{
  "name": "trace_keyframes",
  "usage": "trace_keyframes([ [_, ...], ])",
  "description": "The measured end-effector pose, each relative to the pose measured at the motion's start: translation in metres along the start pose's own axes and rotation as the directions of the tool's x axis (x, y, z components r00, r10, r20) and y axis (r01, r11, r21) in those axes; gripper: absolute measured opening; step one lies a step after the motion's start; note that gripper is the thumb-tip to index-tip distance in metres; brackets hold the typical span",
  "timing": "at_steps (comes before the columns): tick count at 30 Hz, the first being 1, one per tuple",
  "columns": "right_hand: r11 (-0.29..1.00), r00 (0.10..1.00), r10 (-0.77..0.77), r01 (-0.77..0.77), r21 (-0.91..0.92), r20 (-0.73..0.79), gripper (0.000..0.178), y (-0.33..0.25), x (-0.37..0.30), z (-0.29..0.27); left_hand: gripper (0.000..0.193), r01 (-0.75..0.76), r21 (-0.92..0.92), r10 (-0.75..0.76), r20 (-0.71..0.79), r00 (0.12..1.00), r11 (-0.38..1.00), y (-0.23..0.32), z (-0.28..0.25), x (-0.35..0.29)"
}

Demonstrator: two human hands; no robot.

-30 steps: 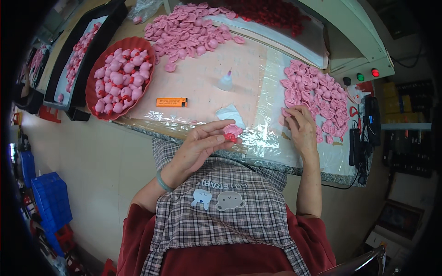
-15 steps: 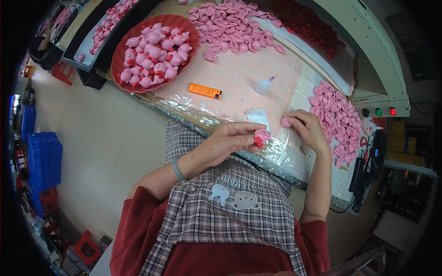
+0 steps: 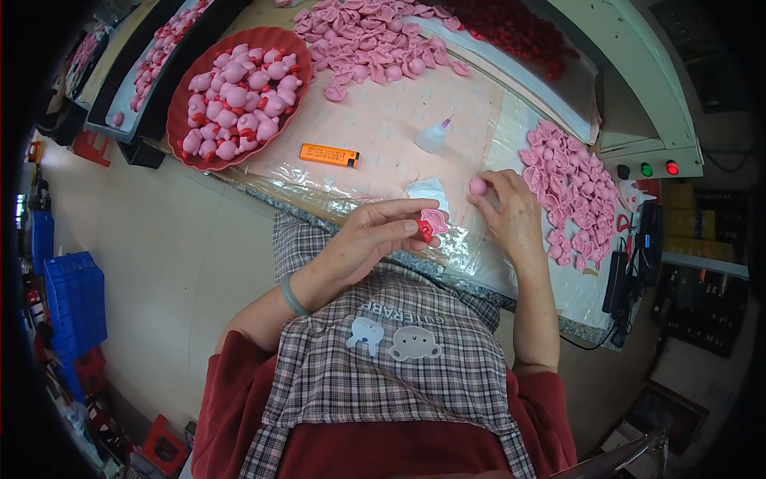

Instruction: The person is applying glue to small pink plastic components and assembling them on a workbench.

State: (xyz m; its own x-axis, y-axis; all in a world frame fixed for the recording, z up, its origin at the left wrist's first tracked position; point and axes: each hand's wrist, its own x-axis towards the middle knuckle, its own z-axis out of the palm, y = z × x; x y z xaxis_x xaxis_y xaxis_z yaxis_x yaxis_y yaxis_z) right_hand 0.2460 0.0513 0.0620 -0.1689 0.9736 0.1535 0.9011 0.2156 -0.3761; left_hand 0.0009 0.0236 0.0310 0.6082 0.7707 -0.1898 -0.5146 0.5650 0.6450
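Observation:
My left hand (image 3: 351, 247) is closed, pinching a hollow pink plastic shell (image 3: 435, 218) and a small red piece (image 3: 425, 232) between thumb and fingers, just above the table's near edge. Across from it, my right hand (image 3: 517, 219) grips a rounded pink piece (image 3: 478, 187) at its fingertips; the two pieces are apart. A crumpled white sheet (image 3: 427, 191) lies on the table just beyond the left fingers. Farther off stands a small white squeeze bottle (image 3: 431, 139) with a thin purple tip. Left of it lies an orange lighter-shaped object (image 3: 329, 155).
A red scalloped bowl (image 3: 177, 132) full of pink-and-red pieces sits at the far left. Pink shells are heaped at the back (image 3: 363, 40) and at the right (image 3: 570, 188). A pale machine housing (image 3: 638, 96) with lit buttons rises at the right, red pieces beneath it.
The whole view has shifted, so the table's things appear farther left. My right hand has moved slightly away from me with the rounded pink piece. My left hand keeps its hold.

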Motion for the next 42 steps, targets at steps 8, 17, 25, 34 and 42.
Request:
trace_keyframes([
  [8, 0.998, 0.997, -0.049, 0.046, -0.049, -0.056, 0.024, 0.006, 0.001, 0.009, 0.04, -0.023, 0.037, 0.023, 0.008, 1.0, 0.999, -0.002, 0.001, -0.001],
  [17, 0.786, 0.982, -0.181, 0.172, 0.593, -0.045, 0.031, -0.03, -0.02, -0.016, 0.039, -0.062, 0.141, 0.063, 0.003, 0.998, 0.988, -0.002, 0.005, -0.001],
  [25, 0.806, 0.942, -0.315, 0.331, 0.491, -0.117, 0.036, -0.041, -0.023, -0.01, 0.034, -0.112, 0.207, 0.119, -0.021, 0.993, 0.972, -0.002, 0.009, -0.002],
  [34, 0.804, 0.931, -0.35, 0.356, 0.476, -0.104, 0.033, -0.04, -0.024, -0.009, 0.036, -0.136, 0.387, 0.156, -0.019, 0.988, 0.912, -0.001, 0.01, -0.004],
  [42, 0.802, 0.922, -0.362, 0.382, 0.459, -0.135, 0.026, -0.038, -0.026, -0.002, 0.034, -0.171, 0.515, 0.217, -0.03, 0.976, 0.84, -0.002, 0.01, -0.006],
])
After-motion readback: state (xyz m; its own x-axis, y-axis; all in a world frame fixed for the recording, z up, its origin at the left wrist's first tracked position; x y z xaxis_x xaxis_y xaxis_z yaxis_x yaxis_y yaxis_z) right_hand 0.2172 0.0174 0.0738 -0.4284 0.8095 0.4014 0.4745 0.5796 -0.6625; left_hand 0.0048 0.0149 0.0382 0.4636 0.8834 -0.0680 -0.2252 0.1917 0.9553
